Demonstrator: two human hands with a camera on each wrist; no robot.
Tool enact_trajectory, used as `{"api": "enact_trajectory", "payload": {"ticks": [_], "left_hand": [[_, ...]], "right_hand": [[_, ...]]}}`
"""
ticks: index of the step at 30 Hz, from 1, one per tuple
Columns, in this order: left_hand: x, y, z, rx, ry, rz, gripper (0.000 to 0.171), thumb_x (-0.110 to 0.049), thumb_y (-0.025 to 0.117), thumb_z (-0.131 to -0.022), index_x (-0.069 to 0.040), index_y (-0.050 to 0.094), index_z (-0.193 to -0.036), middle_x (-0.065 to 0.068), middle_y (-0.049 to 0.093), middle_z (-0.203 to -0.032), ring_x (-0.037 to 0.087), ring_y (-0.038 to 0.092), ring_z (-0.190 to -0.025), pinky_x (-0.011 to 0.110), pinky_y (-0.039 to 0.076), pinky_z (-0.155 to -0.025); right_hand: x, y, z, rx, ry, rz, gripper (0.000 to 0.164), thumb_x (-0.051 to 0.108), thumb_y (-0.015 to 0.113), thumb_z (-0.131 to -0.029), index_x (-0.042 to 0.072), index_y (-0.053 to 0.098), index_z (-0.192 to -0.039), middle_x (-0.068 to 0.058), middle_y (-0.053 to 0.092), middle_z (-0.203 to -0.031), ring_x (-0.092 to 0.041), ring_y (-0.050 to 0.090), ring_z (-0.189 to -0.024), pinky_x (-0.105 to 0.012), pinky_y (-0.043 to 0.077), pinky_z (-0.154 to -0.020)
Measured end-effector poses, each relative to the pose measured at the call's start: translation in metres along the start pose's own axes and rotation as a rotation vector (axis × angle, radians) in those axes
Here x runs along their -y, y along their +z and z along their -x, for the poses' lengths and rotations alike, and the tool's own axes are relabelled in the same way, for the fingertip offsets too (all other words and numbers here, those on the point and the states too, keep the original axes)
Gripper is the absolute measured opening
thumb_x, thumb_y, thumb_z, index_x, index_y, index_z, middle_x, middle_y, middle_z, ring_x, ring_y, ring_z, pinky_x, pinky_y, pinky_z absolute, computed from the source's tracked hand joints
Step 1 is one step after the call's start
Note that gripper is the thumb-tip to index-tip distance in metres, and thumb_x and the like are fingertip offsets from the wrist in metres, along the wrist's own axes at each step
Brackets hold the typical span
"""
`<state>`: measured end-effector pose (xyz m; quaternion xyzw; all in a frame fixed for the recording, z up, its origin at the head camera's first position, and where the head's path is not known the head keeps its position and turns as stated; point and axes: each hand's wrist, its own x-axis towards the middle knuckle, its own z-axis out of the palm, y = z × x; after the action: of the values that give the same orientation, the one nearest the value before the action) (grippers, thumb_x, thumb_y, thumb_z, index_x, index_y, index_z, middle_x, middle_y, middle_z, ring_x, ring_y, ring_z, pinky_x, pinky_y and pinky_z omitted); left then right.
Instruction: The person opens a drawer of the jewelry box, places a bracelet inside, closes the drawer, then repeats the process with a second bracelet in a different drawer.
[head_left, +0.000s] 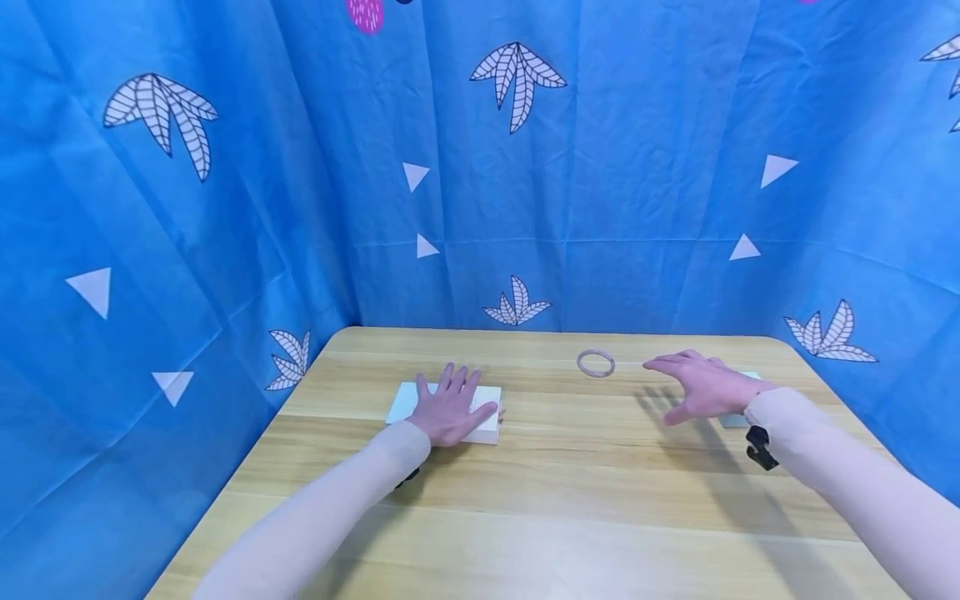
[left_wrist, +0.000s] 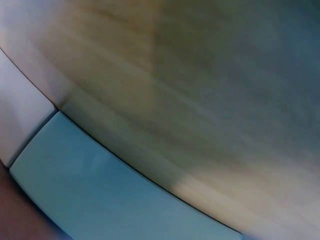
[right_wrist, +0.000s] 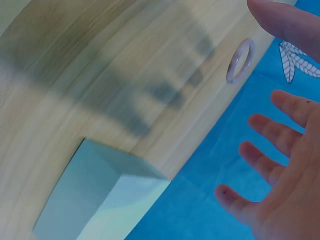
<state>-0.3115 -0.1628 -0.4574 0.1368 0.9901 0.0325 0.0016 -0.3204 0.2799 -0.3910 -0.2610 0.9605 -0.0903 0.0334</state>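
My left hand rests with fingers spread on a low box that has a white part on the right and a pale teal part on the left. In the left wrist view, a dark seam divides the teal piece from the white piece. Held above the table with fingers extended, my right hand has nothing in it. Beneath its wrist stands a pale teal box, mostly hidden in the head view. A pale lilac bangle-like ring lies beyond my right fingertips.
The light wooden table has rounded far corners. Blue curtain with leaf and triangle prints hangs behind it and along both sides. Shadows of the right hand and arm fall across the wood. A dark strap is at the right wrist.
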Motion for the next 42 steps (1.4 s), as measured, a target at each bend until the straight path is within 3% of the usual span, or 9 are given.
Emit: {"api": "enact_trajectory", "payload": {"ticks": [9, 18, 28, 35, 42], "left_hand": [[0.002, -0.001, -0.003, 0.003, 0.005, 0.018, 0.09, -0.079, 0.016, -0.094, -0.022, 0.014, -0.164, 0.01, 0.016, -0.17, 0.033, 0.001, -0.157, 0.078, -0.004, -0.112], [0.001, 0.003, 0.006, -0.001, 0.001, 0.013, 0.089, -0.079, 0.017, -0.095, -0.022, 0.015, -0.163, 0.009, 0.018, -0.169, 0.034, 0.003, -0.157, 0.077, -0.001, -0.113], [0.002, 0.003, 0.001, -0.016, 0.004, 0.012, 0.089, -0.079, 0.018, -0.094, -0.022, 0.016, -0.163, 0.01, 0.018, -0.169, 0.034, 0.003, -0.157, 0.078, -0.004, -0.112], [0.003, 0.007, 0.0, -0.012, -0.003, 0.01, 0.09, -0.08, 0.015, -0.094, -0.023, 0.014, -0.164, 0.009, 0.016, -0.17, 0.032, 0.001, -0.158, 0.078, -0.007, -0.111], [0.0, 0.001, 0.004, -0.01, 0.0, 0.019, 0.089, -0.079, 0.017, -0.095, -0.022, 0.016, -0.163, 0.01, 0.017, -0.169, 0.033, 0.001, -0.157, 0.078, -0.006, -0.112]], "right_hand": [[-0.017, -0.009, 0.008, 0.046, 0.046, 0.012, 0.093, 0.042, 0.088, -0.071, 0.014, 0.047, -0.15, -0.021, 0.044, -0.153, -0.051, 0.035, -0.137, -0.084, 0.023, -0.098], [-0.038, -0.006, 0.018, 0.082, 0.056, 0.03, 0.096, 0.041, 0.089, -0.069, 0.01, 0.047, -0.149, -0.025, 0.045, -0.152, -0.056, 0.036, -0.134, -0.081, 0.031, -0.092], [-0.061, -0.007, 0.024, 0.088, 0.098, 0.026, 0.097, 0.036, 0.09, -0.065, 0.006, 0.048, -0.147, -0.029, 0.047, -0.148, -0.058, 0.039, -0.129, -0.082, 0.033, -0.088], [-0.071, -0.012, 0.03, 0.147, 0.177, -0.019, 0.101, 0.036, 0.091, -0.065, 0.008, 0.044, -0.15, -0.034, 0.042, -0.147, -0.054, 0.042, -0.122, -0.07, 0.046, -0.082], [-0.08, -0.013, 0.035, 0.171, 0.194, -0.065, 0.1, 0.031, 0.091, -0.065, 0.005, 0.044, -0.149, -0.033, 0.051, -0.126, -0.039, 0.05, -0.101, -0.043, 0.051, -0.067]]}}
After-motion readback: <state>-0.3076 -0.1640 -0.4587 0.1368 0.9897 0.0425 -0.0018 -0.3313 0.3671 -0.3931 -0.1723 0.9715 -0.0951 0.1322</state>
